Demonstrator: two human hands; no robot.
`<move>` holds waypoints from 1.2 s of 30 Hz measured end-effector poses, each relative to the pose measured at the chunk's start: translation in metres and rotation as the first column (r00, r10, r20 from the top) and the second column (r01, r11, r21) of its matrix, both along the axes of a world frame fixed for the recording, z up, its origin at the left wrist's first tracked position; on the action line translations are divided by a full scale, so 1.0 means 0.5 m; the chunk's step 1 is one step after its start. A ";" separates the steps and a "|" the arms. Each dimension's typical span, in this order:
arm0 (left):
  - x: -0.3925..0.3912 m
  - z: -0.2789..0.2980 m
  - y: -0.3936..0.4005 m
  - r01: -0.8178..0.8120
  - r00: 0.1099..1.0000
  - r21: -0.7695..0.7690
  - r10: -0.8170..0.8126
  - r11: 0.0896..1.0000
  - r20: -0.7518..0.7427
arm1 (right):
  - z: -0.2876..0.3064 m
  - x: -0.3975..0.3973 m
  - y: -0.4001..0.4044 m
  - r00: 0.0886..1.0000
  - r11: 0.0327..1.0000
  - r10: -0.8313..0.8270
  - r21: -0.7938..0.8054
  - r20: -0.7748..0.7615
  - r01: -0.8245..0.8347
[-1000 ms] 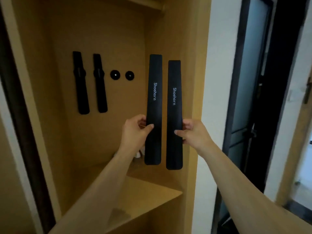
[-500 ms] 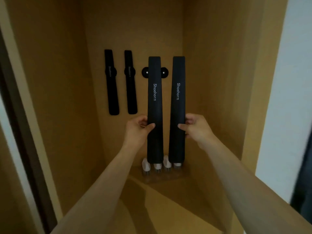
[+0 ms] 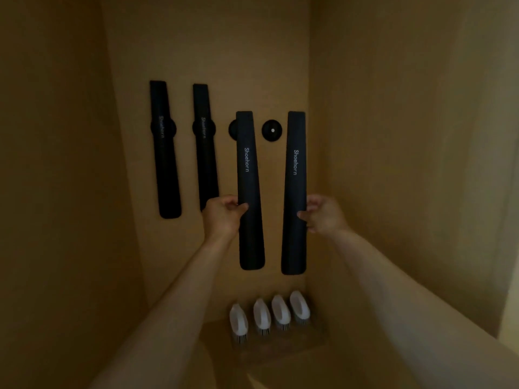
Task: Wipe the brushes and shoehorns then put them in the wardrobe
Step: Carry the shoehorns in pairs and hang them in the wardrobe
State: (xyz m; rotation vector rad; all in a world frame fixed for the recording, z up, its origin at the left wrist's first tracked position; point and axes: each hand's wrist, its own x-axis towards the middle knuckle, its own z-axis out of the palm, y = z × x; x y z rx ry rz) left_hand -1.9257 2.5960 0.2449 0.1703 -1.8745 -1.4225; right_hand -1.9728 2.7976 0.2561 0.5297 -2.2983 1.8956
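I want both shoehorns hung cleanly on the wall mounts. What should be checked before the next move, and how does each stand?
1. Left hand grip on left shoehorn: ok.
2. Right hand grip on right shoehorn: ok.
3. Right round mount bare and in view: ok.
4. Left mount free: cannot tell, partly hidden by the left shoehorn.
5. Right shoehorn lined up with its mount: not ok, it sits to the right.
6. Brushes clear below: ok.
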 end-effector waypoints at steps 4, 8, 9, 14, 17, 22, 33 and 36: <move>-0.068 0.014 -0.025 -0.030 0.999 -0.042 0.029 0.999 -0.017 | 0.002 -0.063 -0.034 1.000 0.999 0.028 -0.037 -0.002 -0.028; -0.118 0.043 -0.037 -0.063 0.998 -0.029 0.062 0.998 -0.023 | 0.018 -0.118 -0.064 0.999 0.998 0.049 -0.048 -0.022 -0.050; -0.128 0.052 -0.040 -0.075 0.997 -0.024 0.074 0.997 -0.022 | 0.024 -0.131 -0.072 0.998 0.997 0.053 -0.054 -0.027 -0.055; -0.185 0.102 -0.064 -0.165 0.986 -0.028 0.164 0.986 -0.040 | 0.043 -0.199 -0.103 0.994 0.994 0.092 -0.056 -0.053 -0.095; -0.222 0.123 -0.070 -0.204 0.978 -0.053 0.202 0.977 -0.046 | 0.050 -0.240 -0.113 0.995 0.996 0.076 -0.040 -0.071 -0.079; -0.272 0.145 -0.065 -0.273 0.962 -0.078 0.272 0.959 -0.030 | 0.049 -0.298 -0.116 0.993 0.996 0.082 -0.028 -0.089 -0.085; -0.280 0.145 -0.072 -0.404 0.912 -0.207 0.410 0.891 -0.016 | 0.066 -0.369 -0.138 0.991 1.000 0.024 0.006 -0.132 -0.024; -0.268 0.142 -0.071 -0.435 0.891 -0.276 0.454 0.857 0.003 | 0.073 -0.381 -0.145 0.992 1.000 0.025 0.000 -0.125 -0.026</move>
